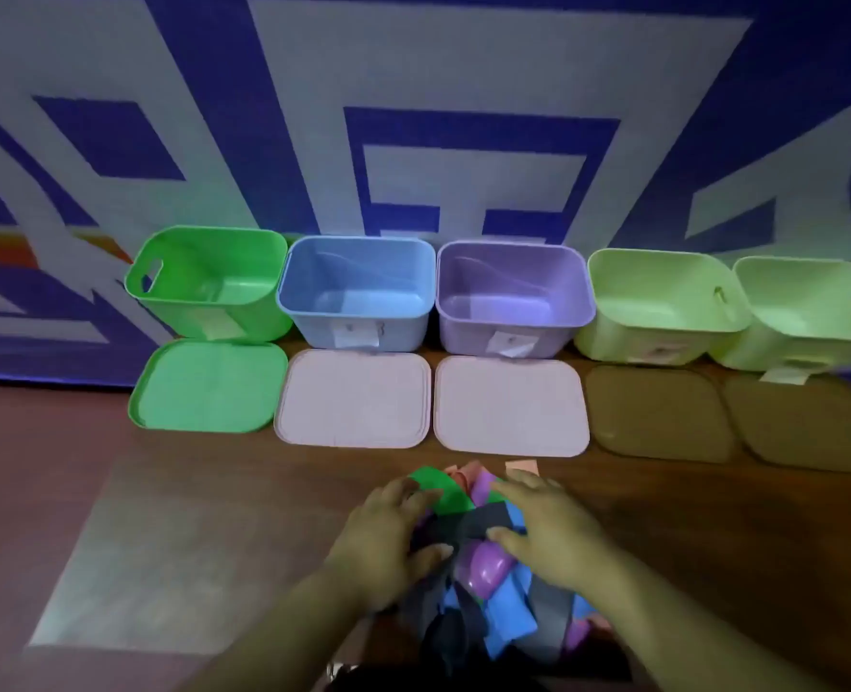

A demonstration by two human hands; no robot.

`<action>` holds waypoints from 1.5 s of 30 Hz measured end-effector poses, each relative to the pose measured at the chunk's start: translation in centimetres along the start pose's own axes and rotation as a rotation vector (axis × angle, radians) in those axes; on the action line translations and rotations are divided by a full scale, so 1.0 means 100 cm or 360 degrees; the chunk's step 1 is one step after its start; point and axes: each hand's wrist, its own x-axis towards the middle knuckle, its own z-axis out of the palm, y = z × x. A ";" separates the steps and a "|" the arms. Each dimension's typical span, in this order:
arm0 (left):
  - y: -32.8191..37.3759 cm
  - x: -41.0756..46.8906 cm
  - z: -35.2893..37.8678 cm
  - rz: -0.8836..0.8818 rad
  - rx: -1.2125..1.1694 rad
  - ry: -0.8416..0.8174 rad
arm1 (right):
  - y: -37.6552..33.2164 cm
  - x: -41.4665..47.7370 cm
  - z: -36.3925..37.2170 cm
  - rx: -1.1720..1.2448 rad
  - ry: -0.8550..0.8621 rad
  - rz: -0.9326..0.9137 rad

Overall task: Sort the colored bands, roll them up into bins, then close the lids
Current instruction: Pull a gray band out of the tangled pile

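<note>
Band pile [468,529] under left hand [388,536], right hand [550,534]; fingers loosely spread, resting on top

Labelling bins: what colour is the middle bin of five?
The middle bin is purple, seen in the head view.

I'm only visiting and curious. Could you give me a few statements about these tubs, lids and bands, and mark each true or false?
1. The green bin stands at the left end of the row. True.
2. The blue bin has its lid on. False: it is open, and a pale pink lid lies flat in front of it.
3. The left hand and the right hand are both on the pile of bands. True.
4. The purple bin already holds rolled bands. False: no bands show inside it.
5. The green lid lies in front of the purple bin. False: it lies in front of the green bin.
</note>
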 end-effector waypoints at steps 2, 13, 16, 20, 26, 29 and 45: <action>0.001 -0.004 0.012 0.0038 -0.0068 0.0014 | 0.003 0.001 0.007 -0.0033 0.0027 -0.0133; 0.003 -0.015 0.041 -0.0078 -0.0244 0.0106 | 0.015 0.015 0.018 -0.0227 -0.0044 -0.0230; 0.007 -0.017 0.038 -0.0125 -0.0254 0.0186 | 0.019 0.016 0.019 -0.0253 -0.0033 -0.0231; 0.010 -0.023 0.033 -0.0307 -0.0515 0.0251 | 0.017 0.016 0.019 -0.0252 -0.0007 -0.0242; 0.011 -0.031 0.020 -0.0600 -0.1066 0.0328 | 0.011 0.014 0.018 -0.0232 0.0063 -0.0244; 0.013 -0.035 0.009 -0.0596 -0.1179 0.0446 | -0.005 0.007 0.013 -0.0015 0.0126 -0.0285; 0.007 -0.081 -0.053 -0.0683 -0.1883 0.1013 | -0.097 0.003 0.034 0.1364 -0.0404 -0.0208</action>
